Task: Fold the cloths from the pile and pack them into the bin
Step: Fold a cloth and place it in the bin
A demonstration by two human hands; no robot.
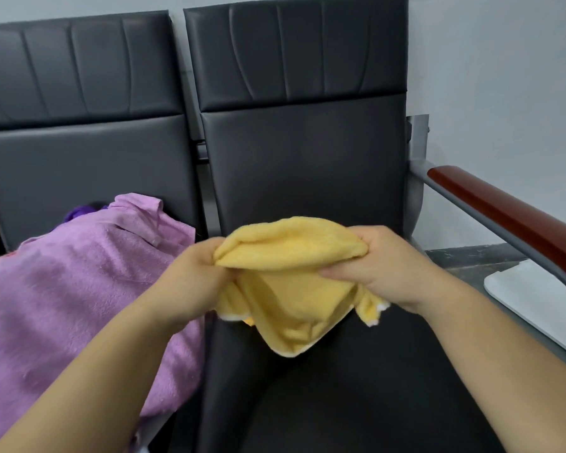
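A yellow terry cloth with a white hem hangs bunched above the black chair seat. My left hand grips its left end and my right hand grips its right end, both with fingers curled into the fabric. The lower part of the cloth droops to a point between my wrists. On the seat to the left lies the pile, topped by a large pink cloth with a bit of purple cloth showing behind it.
Two black padded chairs stand side by side against a pale wall. A red-brown armrest on a grey metal bar runs along the right. Below it sits a white object, partly cut off by the frame edge.
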